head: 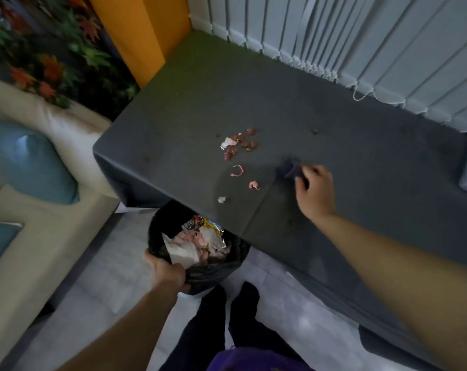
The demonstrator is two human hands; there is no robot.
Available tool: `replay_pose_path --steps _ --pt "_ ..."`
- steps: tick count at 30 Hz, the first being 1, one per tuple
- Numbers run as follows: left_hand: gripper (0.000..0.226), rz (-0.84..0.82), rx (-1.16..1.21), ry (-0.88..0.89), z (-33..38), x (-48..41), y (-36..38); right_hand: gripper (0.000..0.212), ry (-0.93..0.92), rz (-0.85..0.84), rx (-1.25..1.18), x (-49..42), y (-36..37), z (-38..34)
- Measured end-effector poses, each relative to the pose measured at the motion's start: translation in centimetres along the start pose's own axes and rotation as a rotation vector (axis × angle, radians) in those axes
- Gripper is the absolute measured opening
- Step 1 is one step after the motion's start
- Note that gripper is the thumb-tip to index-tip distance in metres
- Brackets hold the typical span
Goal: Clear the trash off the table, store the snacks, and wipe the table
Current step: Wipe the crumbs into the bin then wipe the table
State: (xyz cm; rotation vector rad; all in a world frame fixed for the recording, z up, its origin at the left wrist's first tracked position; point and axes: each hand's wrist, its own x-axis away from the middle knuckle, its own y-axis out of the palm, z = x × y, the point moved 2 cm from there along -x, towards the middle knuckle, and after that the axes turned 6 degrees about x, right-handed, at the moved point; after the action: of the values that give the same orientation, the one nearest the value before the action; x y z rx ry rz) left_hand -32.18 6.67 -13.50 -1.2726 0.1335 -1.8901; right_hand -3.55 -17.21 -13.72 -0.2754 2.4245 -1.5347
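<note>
Two arms reach forward. Nearest, the left hand (165, 271) grips the rim of the black-lined trash bin (219, 274), tucked partly under the tabletop (186, 103) edge. Farther out, the right hand (314, 188) curls its fingers round a dark cloth (289, 168) on the tabletop. Left of that hand lie pink scraps (237, 171); beyond them are brown shells (244, 143) and bare tabletop.

Cream sofa (53, 236) with blue cushions (31, 162), pale vertical blinds (360, 36), grey tiled floor (106, 285).

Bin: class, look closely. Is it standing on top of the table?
No, the bin is below the table's edge, with the left hand gripping its rim.
</note>
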Motion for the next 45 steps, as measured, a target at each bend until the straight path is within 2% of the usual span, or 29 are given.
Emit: replay_pose_path --steps 2,4,6,9,12,14,15,17,19,21,26,27,28,30,32,35,42,44,45 --pt "0.078 -0.016 -0.005 0.005 0.3 -0.6 -0.1 0.025 0.119 0.033 0.044 -3.6 0.4 0.4" --pt "0.077 -0.03 0.004 0.007 0.8 -1.0 -0.3 0.026 0.244 -0.021 0.058 -6.3 0.8 -0.1" --pt "0.077 -0.053 0.011 -0.006 1.1 -1.2 -0.3 0.026 0.264 -0.078 0.056 -7.0 1.3 -1.5" --pt "0.078 -0.081 0.003 -0.031 1.3 -1.5 -0.2 0.025 0.044 -0.05 0.006 -4.3 2.4 -4.6" --pt "0.076 -0.101 0.006 -0.037 1.6 -1.8 -0.1 0.032 -0.192 -0.156 -0.099 0.0 3.5 -7.3" --pt "0.074 -0.107 0.012 -0.043 1.9 -2.0 -0.2 0.033 -0.278 -0.159 -0.123 0.4 3.6 -7.9" --pt "0.075 -0.106 0.007 -0.044 1.9 -2.3 -0.4 0.033 -0.259 -0.11 -0.118 -0.1 3.7 -7.9" --pt "0.078 -0.111 -0.011 -0.033 1.8 -2.8 -0.6 0.03 -0.067 -0.008 -0.094 -1.8 3.7 -7.4" --pt "0.082 -0.117 -0.027 -0.019 1.5 -3.4 -0.6 0.03 0.093 -0.018 -0.062 -2.6 4.0 -7.3" --pt "0.08 -0.115 -0.033 -0.013 1.7 -3.4 -0.8 0.034 0.023 -0.07 -0.039 -1.6 4.4 -8.4" --pt "0.072 -0.116 -0.04 -0.004 2.1 -3.4 -1.0 0.041 -0.347 -0.31 -0.145 3.6 5.1 -11.8" --pt "0.071 -0.122 -0.04 -0.006 2.2 -3.3 -1.0 0.041 -0.385 -0.307 -0.149 3.6 5.1 -11.9" --pt "0.069 -0.123 -0.046 -0.001 2.2 -3.2 -1.1 0.04 -0.374 -0.269 -0.143 3.2 5.1 -11.8" --pt "0.067 -0.111 -0.051 0.004 2.4 -3.2 -1.1 0.038 -0.214 -0.158 -0.11 1.8 5.1 -11.3" --pt "0.066 -0.106 -0.064 0.0 2.2 -3.3 -1.1 0.037 -0.09 -0.146 -0.082 1.2 5.3 -11.4" --pt "0.066 -0.106 -0.07 -0.006 2.0 -3.5 -0.9 0.039 -0.199 -0.224 -0.07 3.4 5.6 -13.1" --pt "0.062 -0.109 -0.058 -0.004 2.0 -3.5 -0.9 0.039 -0.523 -0.397 -0.237 9.9 6.3 -16.0" --pt "0.061 -0.11 -0.061 0.0 1.8 -3.5 -0.9 0.039 -0.596 -0.366 -0.242 8.9 5.8 -15.8" --pt "0.06 -0.117 -0.059 -0.005 1.9 -3.5 -0.8 0.04 -0.57 -0.314 -0.224 7.8 5.6 -15.4"
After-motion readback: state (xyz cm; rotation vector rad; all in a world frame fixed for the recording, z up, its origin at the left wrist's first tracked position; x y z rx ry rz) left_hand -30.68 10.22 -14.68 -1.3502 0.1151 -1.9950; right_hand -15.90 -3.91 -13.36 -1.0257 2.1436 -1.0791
